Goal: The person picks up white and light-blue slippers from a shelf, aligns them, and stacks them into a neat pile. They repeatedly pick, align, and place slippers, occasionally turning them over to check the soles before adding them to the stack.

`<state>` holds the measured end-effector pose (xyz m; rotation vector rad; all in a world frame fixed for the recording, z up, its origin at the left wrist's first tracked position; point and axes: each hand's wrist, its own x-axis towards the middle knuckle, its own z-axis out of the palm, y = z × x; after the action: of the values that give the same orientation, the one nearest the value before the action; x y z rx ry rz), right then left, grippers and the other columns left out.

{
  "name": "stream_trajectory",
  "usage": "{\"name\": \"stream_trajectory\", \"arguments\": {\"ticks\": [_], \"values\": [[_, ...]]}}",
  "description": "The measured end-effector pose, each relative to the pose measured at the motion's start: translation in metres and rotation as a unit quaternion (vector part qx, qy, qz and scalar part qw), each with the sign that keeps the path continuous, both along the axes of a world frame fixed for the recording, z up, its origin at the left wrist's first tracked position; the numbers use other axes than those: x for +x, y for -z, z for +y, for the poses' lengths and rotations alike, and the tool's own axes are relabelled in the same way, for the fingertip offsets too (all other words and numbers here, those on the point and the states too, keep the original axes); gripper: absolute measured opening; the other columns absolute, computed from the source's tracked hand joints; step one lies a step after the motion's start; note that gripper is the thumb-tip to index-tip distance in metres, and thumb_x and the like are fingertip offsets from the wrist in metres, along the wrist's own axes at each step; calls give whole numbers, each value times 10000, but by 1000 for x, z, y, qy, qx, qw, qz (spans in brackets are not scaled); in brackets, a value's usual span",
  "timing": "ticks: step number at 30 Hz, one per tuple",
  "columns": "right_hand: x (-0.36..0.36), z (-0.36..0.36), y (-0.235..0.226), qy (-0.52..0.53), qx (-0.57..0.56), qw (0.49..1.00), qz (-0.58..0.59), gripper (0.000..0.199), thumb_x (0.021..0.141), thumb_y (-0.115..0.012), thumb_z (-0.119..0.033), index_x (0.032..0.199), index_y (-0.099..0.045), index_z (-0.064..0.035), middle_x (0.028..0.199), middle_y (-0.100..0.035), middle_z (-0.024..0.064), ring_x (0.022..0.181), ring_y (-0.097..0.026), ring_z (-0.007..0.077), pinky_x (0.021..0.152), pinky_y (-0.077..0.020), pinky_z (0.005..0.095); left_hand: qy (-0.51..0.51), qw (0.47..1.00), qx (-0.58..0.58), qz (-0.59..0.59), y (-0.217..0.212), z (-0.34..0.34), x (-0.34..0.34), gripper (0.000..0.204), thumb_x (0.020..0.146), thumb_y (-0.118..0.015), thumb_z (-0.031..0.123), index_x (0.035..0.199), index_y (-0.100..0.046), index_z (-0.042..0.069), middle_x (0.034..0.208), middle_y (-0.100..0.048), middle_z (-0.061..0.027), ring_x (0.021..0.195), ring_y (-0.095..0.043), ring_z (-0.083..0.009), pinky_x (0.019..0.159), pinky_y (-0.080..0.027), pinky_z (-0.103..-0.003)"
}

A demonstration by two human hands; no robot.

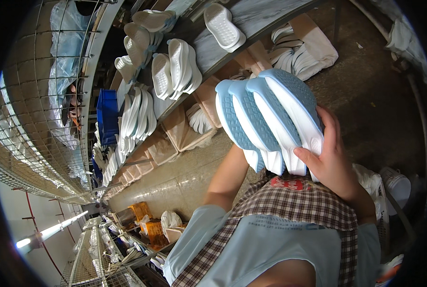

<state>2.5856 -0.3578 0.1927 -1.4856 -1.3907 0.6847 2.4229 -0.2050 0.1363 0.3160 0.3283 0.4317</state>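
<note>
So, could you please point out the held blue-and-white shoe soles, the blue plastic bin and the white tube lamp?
Held blue-and-white shoe soles (273, 113): head view, a middle sole's blue tread.
Blue plastic bin (108, 117): head view, side wall.
White tube lamp (56, 229): head view, tube's middle.

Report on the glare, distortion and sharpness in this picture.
Head view: the tube lamp glares white at lower left; the floor shows a dull sheen; the metal rack frame bows near the left, inside the dark fisheye border; the right hand and the blue-and-white soles it grips look fairly sharp; the lower right is dim.
</note>
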Motion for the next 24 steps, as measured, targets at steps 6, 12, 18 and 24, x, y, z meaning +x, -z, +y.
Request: {"name": "stream_trajectory", "arguments": {"ticks": [6,12,18,24], "values": [[-4,-1,-5,-1,16,1000,-26,767,777,-676,-233,1335,-216,20,1310,-285,288,1189,-364,460,955,-358,510,5,1000,-15,-13,2,-1,-2,572,867,-587,132,1362,-315,36,1273,-475,-116,1020,-562,-197,831,-495,-284],[4,9,24,0,69,997,-46,865,716,-731,-333,1329,-234,21,1295,-335,286,1174,-399,446,947,-378,496,16,1000,-9,11,13,0,-6,577,868,-587,135,1364,-310,38,1271,-476,-115,1032,-556,-193,842,-489,-283],[28,34,110,-50,-48,973,222,800,813,-637,-387,1370,-204,-10,1318,-392,170,1173,-428,269,985,-350,395,49,983,-26,176,11,-7,-4,581,869,-588,138,1367,-305,40,1269,-476,-115,1045,-550,-189,853,-483,-283],[35,48,151,-46,-205,830,517,737,845,-583,-444,1385,-245,-76,1328,-396,137,1178,-430,259,959,-393,376,53,957,148,243,-7,-11,18,683,850,-608,337,1358,-257,44,1208,-494,-88,1052,-528,-162,863,-474,-350]]}}
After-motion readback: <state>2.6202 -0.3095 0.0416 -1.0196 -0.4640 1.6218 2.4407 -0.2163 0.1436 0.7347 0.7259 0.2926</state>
